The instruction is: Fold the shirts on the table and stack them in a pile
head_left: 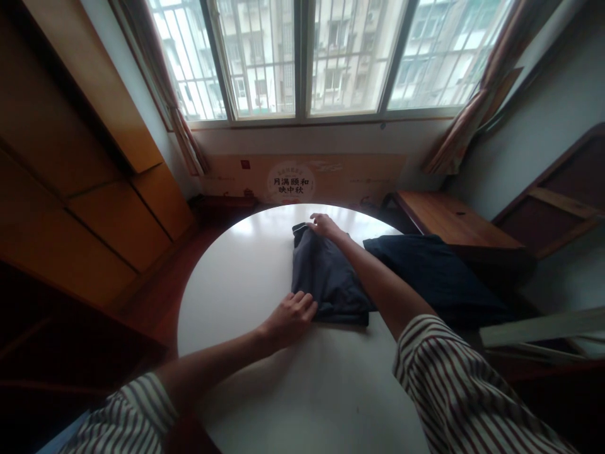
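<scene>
Folded dark grey trousers (326,271) lie on a round white table (227,284), with a thin white line showing at their far left corner. My left hand (290,318) is at the near left corner, its fingers curled over the cloth edge. At the far end, my right hand (326,226) has thumb and fingers closed at the top edge beside the white line, one finger partly raised. My right forearm crosses over the right side of the trousers and hides part of it.
A folded dark navy cloth (430,274) lies to the right, beyond my right forearm. Behind it stands a brown wooden desk (463,217). Wooden cabinets (104,214) line the left wall. A barred window (302,63) with curtains is ahead, above a printed banner (340,176).
</scene>
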A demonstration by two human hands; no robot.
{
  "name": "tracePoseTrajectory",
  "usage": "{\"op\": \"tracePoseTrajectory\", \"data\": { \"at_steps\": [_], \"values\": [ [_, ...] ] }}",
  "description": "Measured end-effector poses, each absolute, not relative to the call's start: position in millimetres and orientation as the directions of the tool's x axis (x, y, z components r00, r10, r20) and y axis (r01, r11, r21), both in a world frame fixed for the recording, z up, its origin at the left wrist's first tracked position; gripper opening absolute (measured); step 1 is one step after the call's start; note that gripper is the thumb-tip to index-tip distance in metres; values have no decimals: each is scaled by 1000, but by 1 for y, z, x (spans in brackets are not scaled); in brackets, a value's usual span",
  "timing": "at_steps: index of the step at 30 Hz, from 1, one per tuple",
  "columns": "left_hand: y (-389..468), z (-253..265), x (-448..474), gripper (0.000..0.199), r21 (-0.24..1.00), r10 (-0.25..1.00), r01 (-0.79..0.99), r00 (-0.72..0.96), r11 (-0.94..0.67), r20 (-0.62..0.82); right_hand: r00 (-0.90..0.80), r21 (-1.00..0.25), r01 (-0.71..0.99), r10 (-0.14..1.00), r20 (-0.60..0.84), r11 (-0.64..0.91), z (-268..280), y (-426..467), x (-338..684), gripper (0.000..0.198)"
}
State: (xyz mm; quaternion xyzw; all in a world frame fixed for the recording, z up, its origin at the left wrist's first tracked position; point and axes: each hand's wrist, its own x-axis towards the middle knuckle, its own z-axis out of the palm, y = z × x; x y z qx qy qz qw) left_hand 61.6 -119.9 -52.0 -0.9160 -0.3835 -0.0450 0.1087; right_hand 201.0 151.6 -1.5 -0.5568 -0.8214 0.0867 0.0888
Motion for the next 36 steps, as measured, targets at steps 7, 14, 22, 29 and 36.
{"op": "tracePoseTrajectory", "data": {
  "at_steps": [7,14,22,29,36],
  "values": [
    [-99,-46,93,32,-236,649,674,738,-700,185,-203,-142,975,946,-253,172,10,146,263,32],
    [-87,-49,111,22,-243,597,615,788,-751,151,-161,-174,979,913,-375,102,3,134,274,31],
    [-97,-58,83,33,-218,459,522,843,-825,281,-131,-168,981,975,-181,101,17,118,272,36],
    [-104,-61,80,36,-59,632,675,714,-735,302,-244,-139,963,964,-101,230,11,30,288,48],
    [-108,-58,73,32,42,665,669,725,-742,181,-328,-188,934,937,-117,303,-25,-67,320,64]
  ]
}}
